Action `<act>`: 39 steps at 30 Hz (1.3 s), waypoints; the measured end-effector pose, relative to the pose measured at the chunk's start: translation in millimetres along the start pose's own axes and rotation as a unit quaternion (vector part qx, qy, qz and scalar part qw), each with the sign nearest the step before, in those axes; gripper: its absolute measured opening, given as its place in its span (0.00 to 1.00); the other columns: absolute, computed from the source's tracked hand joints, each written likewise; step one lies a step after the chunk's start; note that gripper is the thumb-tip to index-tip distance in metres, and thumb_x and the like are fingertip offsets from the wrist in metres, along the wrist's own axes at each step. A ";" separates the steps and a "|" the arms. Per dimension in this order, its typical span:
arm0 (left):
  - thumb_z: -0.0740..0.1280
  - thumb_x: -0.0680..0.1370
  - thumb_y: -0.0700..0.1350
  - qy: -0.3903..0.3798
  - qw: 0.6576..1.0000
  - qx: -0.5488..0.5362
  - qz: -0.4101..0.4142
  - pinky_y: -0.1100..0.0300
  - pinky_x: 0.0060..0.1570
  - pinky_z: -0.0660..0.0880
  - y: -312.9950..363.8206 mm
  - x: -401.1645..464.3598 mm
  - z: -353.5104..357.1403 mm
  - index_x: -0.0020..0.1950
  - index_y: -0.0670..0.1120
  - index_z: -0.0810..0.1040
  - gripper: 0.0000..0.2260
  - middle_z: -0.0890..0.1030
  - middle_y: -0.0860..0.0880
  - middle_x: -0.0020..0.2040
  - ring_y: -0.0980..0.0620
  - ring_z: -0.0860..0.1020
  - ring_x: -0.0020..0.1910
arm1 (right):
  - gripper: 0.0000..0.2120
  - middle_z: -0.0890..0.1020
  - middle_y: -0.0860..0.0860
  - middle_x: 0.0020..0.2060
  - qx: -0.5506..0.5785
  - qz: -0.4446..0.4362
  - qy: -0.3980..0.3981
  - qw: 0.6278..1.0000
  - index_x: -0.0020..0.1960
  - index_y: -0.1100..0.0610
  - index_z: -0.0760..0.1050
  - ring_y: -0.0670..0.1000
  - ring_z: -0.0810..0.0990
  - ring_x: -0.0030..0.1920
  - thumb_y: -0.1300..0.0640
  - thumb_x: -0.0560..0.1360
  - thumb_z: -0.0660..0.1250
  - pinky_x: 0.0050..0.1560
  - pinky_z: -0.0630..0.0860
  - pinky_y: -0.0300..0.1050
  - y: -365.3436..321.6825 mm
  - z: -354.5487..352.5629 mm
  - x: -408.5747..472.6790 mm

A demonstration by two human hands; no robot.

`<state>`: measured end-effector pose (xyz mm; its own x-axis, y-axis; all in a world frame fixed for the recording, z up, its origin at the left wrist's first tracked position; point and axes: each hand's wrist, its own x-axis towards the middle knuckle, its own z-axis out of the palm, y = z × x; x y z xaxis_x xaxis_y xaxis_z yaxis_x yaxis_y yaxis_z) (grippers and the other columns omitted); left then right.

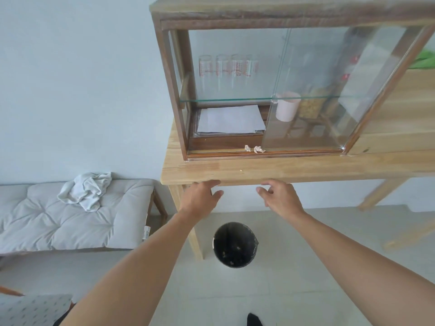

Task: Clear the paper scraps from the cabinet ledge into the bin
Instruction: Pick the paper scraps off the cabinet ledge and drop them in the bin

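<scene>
Two crumpled paper scraps (255,149) lie on the bottom ledge of the wooden glass-door cabinet (173,95), just left of the sliding pane's edge. A black bin (234,244) stands on the floor under the table, with small bits at its bottom. My left hand (200,196) hovers at the table's front edge, fingers apart and empty. My right hand (280,196) is beside it at the same edge, fingers loosely curled, holding nothing. Both hands are well below the scraps.
The cabinet sits on a light wooden table (235,171). Inside are papers (231,120), a pink cup (286,107) and glasses (226,69). A cushioned bench (70,220) with a white cloth (86,189) stands left. Tiled floor spreads around the bin.
</scene>
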<state>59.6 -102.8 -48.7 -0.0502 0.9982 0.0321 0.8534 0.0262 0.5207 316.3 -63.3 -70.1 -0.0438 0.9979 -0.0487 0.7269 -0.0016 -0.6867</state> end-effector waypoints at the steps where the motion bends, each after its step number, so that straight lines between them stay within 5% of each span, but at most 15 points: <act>1: 0.68 0.82 0.57 0.005 1.000 -0.001 0.001 0.48 0.57 0.82 1.6 3.0 -6.2 0.72 0.56 0.79 0.18 0.85 0.52 0.59 0.46 0.82 0.55 | 0.15 0.85 0.46 0.29 0.003 -0.006 0.010 1.000 0.63 0.48 0.84 0.46 0.85 0.36 0.44 0.81 0.69 0.47 0.84 0.51 -5.2 -4.9 2.5; 14: 0.68 0.82 0.58 0.041 0.999 0.001 0.004 0.48 0.51 0.82 25.0 71.7 -25.0 0.70 0.58 0.80 0.17 0.87 0.53 0.40 0.46 0.85 0.50 | 0.15 0.88 0.54 0.41 0.017 -0.052 0.038 0.998 0.66 0.48 0.83 0.55 0.82 0.40 0.47 0.81 0.69 0.49 0.84 0.55 -39.6 -28.1 69.6; 23: 0.70 0.78 0.61 0.032 0.999 0.015 0.010 0.49 0.54 0.80 62.5 140.7 5.9 0.67 0.63 0.81 0.17 0.88 0.50 0.55 0.42 0.83 0.58 | 0.19 0.88 0.50 0.40 -0.050 -0.080 0.016 0.995 0.73 0.44 0.79 0.58 0.87 0.49 0.48 0.83 0.67 0.51 0.82 0.52 -38.1 -28.7 111.0; 29: 0.68 0.78 0.61 0.011 0.999 0.046 0.014 0.51 0.50 0.79 75.4 162.9 25.8 0.63 0.62 0.84 0.15 0.87 0.50 0.56 0.41 0.84 0.57 | 0.20 0.90 0.56 0.54 -0.180 -0.144 0.036 0.972 0.73 0.43 0.78 0.64 0.86 0.55 0.52 0.83 0.65 0.50 0.80 0.55 -27.1 -27.7 119.3; 33: 0.72 0.78 0.60 0.015 1.000 0.022 0.016 0.49 0.56 0.80 73.4 164.1 24.9 0.60 0.60 0.86 0.12 0.87 0.52 0.59 0.43 0.83 0.59 | 0.15 0.90 0.55 0.49 -0.192 -0.160 0.055 0.967 0.68 0.45 0.82 0.64 0.87 0.52 0.53 0.83 0.65 0.46 0.79 0.54 -25.1 -25.4 117.3; 39: 0.73 0.78 0.58 0.038 0.999 -0.009 0.009 0.49 0.50 0.82 70.6 147.4 22.2 0.55 0.59 0.88 0.08 0.88 0.50 0.50 0.44 0.84 0.52 | 0.12 0.89 0.51 0.41 -0.152 -0.151 0.062 0.975 0.63 0.45 0.84 0.62 0.86 0.48 0.52 0.84 0.65 0.43 0.78 0.51 -29.6 -31.0 106.0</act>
<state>123.9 47.3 -26.2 -0.0745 0.9915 0.1065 0.8448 0.0060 0.5351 311.4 44.5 -32.5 -0.2177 0.9498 0.2245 0.8636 0.2946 -0.4091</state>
